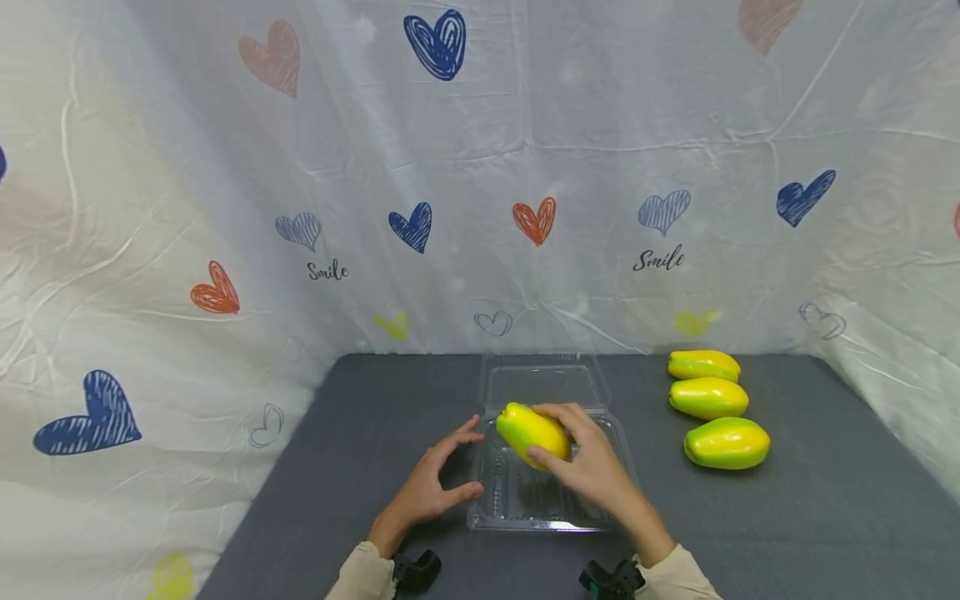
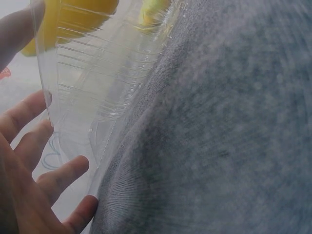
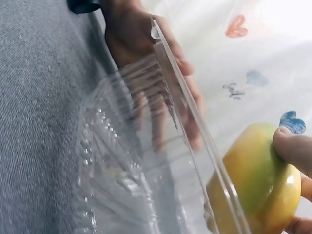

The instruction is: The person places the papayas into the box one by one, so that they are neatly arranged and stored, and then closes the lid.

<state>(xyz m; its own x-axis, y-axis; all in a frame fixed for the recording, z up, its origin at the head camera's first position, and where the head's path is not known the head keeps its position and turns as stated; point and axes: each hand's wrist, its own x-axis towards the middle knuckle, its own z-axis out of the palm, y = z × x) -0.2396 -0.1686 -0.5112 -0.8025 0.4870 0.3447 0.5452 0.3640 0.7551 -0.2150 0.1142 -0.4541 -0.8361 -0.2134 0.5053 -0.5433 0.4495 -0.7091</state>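
My right hand [image 1: 596,462] grips a yellow-green papaya [image 1: 528,433] between thumb and fingers, above the base of a clear plastic clamshell box [image 1: 543,525]. In the right wrist view the papaya [image 3: 258,180] hangs over the box's rim, with the thumb on its side. The box lies with its lid [image 1: 543,385] folded back, away from me. At the left side of the box is my left hand [image 1: 431,487], its fingers spread and holding nothing. The left wrist view has those fingertips [image 2: 78,168] right at the clear wall.
Three more papayas stand in a column at the right: a near one [image 1: 726,443], a middle one [image 1: 708,398] and a far one [image 1: 703,365]. A dark grey cloth [image 1: 360,450] covers the table. A white curtain with printed hearts [image 1: 570,275] hangs behind it.
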